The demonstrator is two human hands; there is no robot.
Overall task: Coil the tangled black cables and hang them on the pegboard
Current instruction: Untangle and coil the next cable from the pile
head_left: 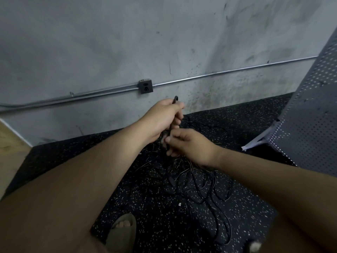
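Observation:
A tangle of thin black cables (200, 187) lies on the speckled black floor mat below my hands. My left hand (164, 117) grips a bundle of black cable, and a loop of it (175, 99) sticks up above the fist. Just below, my right hand (187, 143) pinches the same cable where it hangs down toward the tangle. The grey pegboard (310, 110) leans in at the right edge, its holes showing as pale dots.
A grey concrete wall with a metal conduit (228, 72) and an outlet box (145, 86) stands straight ahead. A white bracket (255, 141) sits at the pegboard's foot. My sandalled foot (124, 227) is on the mat at the bottom. Wood floor shows at far left.

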